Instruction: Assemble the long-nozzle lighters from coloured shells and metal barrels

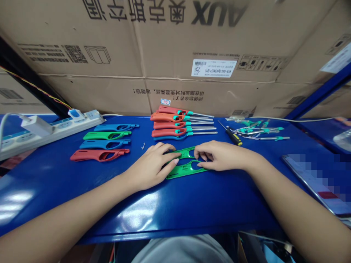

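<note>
Two green lighter shell halves lie side by side, inner faces up: a far half (185,152) and a near half (179,171). My left hand (153,162) is at their left ends, fingers on the far half and thumb on the near one. At the right ends, my right hand (216,155) has curled fingers at the far half and the thumb against the near half. My palms hide parts of both pieces. Beyond them is a stack of red gas lighters (167,124) with metal tubes, a blue one (170,138) nearest.
At left lie several coloured lighter shells (90,155) and a power strip (65,126). Small metal pieces (143,146) sit near my left hand. To the right are a screwdriver (233,137), lighter tube parts (263,131) and a phone (315,182). A cardboard box (164,84) stands behind.
</note>
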`<state>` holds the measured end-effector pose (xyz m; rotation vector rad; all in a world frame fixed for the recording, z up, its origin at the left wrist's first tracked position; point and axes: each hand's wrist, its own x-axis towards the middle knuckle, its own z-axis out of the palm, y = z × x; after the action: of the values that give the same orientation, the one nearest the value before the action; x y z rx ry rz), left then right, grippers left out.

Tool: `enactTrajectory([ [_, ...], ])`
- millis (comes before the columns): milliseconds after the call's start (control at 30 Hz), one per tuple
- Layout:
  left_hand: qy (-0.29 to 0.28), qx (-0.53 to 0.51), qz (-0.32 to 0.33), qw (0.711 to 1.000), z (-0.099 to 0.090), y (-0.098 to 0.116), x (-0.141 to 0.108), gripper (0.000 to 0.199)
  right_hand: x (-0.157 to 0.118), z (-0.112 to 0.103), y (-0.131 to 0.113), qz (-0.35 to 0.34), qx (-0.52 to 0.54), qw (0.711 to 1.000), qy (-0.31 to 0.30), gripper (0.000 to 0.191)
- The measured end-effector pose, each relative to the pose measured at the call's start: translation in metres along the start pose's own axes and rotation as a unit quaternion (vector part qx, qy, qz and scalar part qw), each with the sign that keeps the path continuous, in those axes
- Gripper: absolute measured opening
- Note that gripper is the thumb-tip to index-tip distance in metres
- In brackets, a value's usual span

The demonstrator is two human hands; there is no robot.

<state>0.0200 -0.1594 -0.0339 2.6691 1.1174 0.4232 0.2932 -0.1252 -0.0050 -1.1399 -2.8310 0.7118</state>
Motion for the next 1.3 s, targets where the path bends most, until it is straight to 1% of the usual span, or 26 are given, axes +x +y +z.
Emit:
enactTrajectory([
  [67, 0.003, 0.000, 0.001, 1.000, 0.001, 0.000, 0.000, 0.038, 0.000, 0.001, 0.002, -0.001, -0.008, 1.000, 0.000, 0.014],
  [167, 0.001, 0.012, 0.006, 1.000, 0.002, -0.002, 0.000, 0.037, 0.001, 0.000, 0.005, 0.005, -0.038, 0.999, 0.020, 0.018],
  [367, -0.001, 0.028, 0.011, 1.000, 0.002, -0.005, 0.000, 0.035, 0.000, -0.005, 0.009, 0.046, -0.112, 0.992, 0.035, 0.019],
  [467, 0.002, 0.027, 0.009, 1.000, 0.003, -0.005, 0.000, 0.036, -0.002, -0.008, 0.010, 0.056, -0.108, 0.992, 0.035, 0.019],
  [567, 0.010, 0.026, 0.006, 1.000, 0.004, -0.005, 0.000, 0.036, -0.004, -0.011, 0.010, 0.077, -0.100, 0.992, 0.022, 0.014],
  [700, 0.030, 0.002, 0.004, 1.000, 0.003, -0.004, 0.001, 0.037, -0.005, -0.015, 0.003, 0.101, -0.084, 0.991, -0.003, 0.008],
  [800, 0.036, -0.019, -0.002, 0.999, -0.001, 0.002, 0.000, 0.040, -0.003, -0.015, -0.005, 0.103, -0.093, 0.990, -0.009, 0.007],
  [900, 0.018, -0.027, 0.000, 0.999, -0.003, 0.012, -0.004, 0.046, 0.000, -0.012, -0.015, 0.109, -0.129, 0.986, 0.008, 0.009],
  [967, 0.000, -0.030, 0.009, 1.000, -0.003, 0.018, -0.006, 0.050, 0.004, -0.007, -0.021, 0.135, -0.137, 0.981, 0.025, 0.011],
  [1033, -0.015, -0.029, 0.017, 0.999, -0.001, 0.021, -0.008, 0.054, 0.007, -0.002, -0.025, 0.167, -0.102, 0.980, 0.042, 0.011],
  [1133, -0.022, -0.028, 0.025, 0.999, 0.004, 0.021, -0.010, 0.057, 0.012, 0.009, -0.025, 0.186, 0.012, 0.980, 0.070, 0.008],
  [1200, -0.016, -0.024, 0.027, 0.999, 0.006, 0.018, -0.009, 0.056, 0.014, 0.015, -0.024, 0.167, 0.109, 0.975, 0.094, 0.009],
  [1300, -0.005, -0.013, 0.033, 0.999, 0.008, 0.012, -0.007, 0.046, 0.014, 0.016, -0.020, 0.125, 0.235, 0.958, 0.105, 0.021],
])
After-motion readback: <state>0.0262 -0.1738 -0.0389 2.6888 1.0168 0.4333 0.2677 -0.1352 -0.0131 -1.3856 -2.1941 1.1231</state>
